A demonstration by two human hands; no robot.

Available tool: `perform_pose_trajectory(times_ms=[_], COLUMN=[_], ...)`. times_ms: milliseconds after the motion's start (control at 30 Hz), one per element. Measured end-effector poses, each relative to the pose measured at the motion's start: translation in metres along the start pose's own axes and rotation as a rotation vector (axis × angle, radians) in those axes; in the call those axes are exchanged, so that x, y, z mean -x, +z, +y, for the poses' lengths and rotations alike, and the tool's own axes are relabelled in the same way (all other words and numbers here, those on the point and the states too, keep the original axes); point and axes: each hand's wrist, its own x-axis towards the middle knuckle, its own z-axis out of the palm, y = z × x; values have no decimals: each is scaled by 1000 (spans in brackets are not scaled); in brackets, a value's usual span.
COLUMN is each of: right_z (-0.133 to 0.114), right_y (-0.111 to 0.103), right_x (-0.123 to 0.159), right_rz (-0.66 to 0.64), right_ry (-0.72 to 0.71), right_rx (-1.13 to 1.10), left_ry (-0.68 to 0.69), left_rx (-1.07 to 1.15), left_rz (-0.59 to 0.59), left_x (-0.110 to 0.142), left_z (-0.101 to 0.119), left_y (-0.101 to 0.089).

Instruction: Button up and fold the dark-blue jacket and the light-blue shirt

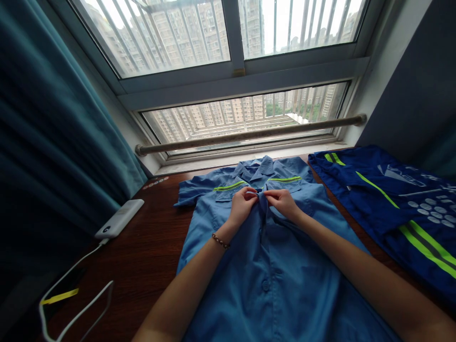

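A light blue short-sleeved shirt (302, 266) lies front up, its collar toward the window and yellow-green strips above the chest pockets. At the middle of the chest, my left hand (244, 205) pinches one edge of the shirt's front opening. Close beside it, my right hand (284, 203) pinches the opposite edge, so the cloth is lifted between the fingertips. Any button between the fingers is too small to make out. Lower on the front, a blue button (265, 285) shows. A braided bracelet (221, 241) circles my left wrist.
The shirt rests on a dark brown wooden table (149, 256). On the left are a white power bank (120, 218) and its white cable (67, 280). A dark blue garment (377, 190) with yellow-green stripes lies on the right. A metal rail (249, 136) crosses before the window.
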Motion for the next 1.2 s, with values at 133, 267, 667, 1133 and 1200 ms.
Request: perform_pose_trajectory(times_ms=[133, 267, 667, 1133, 1200], right_z=[-5, -4, 5, 6, 8], right_y=[8, 17, 22, 19, 18], right_x=[5, 7, 8, 5, 4], right_rz=[84, 156, 182, 203, 148], right_ry=[-160, -67, 89, 15, 103], right_rx=[354, 451, -1, -49, -123], left_ry=[-123, -183, -444, -279, -227], left_rx=[126, 172, 478, 405, 349], left_rz=[-6, 30, 204, 186, 139], left_x=[2, 5, 2, 1, 1], left_z=[3, 2, 2, -4, -5], left_y=[6, 9, 6, 6, 3])
